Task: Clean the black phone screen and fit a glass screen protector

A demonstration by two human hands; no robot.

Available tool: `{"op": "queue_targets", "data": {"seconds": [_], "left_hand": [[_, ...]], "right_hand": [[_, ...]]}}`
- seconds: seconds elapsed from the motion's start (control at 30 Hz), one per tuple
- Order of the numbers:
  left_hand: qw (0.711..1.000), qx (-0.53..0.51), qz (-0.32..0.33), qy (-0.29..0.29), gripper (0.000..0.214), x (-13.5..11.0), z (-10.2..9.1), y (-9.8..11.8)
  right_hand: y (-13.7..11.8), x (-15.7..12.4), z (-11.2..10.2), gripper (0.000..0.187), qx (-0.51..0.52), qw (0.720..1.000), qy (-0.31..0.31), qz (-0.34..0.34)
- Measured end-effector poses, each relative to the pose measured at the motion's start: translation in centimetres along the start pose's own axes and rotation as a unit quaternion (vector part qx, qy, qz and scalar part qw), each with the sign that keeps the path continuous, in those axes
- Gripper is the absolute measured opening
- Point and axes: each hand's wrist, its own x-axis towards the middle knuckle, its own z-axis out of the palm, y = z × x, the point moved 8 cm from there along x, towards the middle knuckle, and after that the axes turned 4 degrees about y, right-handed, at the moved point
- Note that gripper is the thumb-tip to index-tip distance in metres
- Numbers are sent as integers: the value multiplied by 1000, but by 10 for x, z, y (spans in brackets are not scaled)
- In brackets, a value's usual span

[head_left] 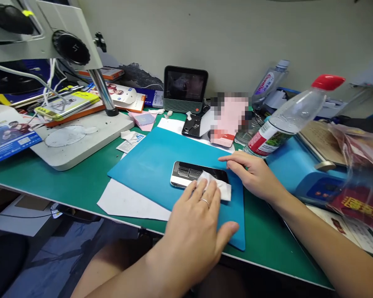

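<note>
A smartphone (189, 171) lies screen up on a blue mat (149, 165) on the green table. My left hand (194, 227), with a ring on one finger, lies flat with its fingertips pressing a white wipe (222, 188) onto the phone's right half. My right hand (255, 174) comes in from the right. Its index finger points left and its curled fingers hold the phone's right end.
A microscope stand with a white base (77, 140) fills the left. Behind the mat are a small screen device (185, 89), a black phone (192, 126) and a blurred pink card. A tilted water bottle (286, 120) and a blue machine (301, 169) are on the right. White paper (127, 203) lies under the mat.
</note>
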Motion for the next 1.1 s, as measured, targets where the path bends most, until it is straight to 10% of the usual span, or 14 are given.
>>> {"op": "queue_targets", "data": {"seconds": [0.6,1.1], "left_hand": [[997,64,-19,24,50,-30,-32,-67],[992,93,-40,71,55,-21,-22,-40]], "right_hand": [[-2,1,10,27,-33,997,-60,-31],[-6,0,20,36,-19,996,-82,-21]]}}
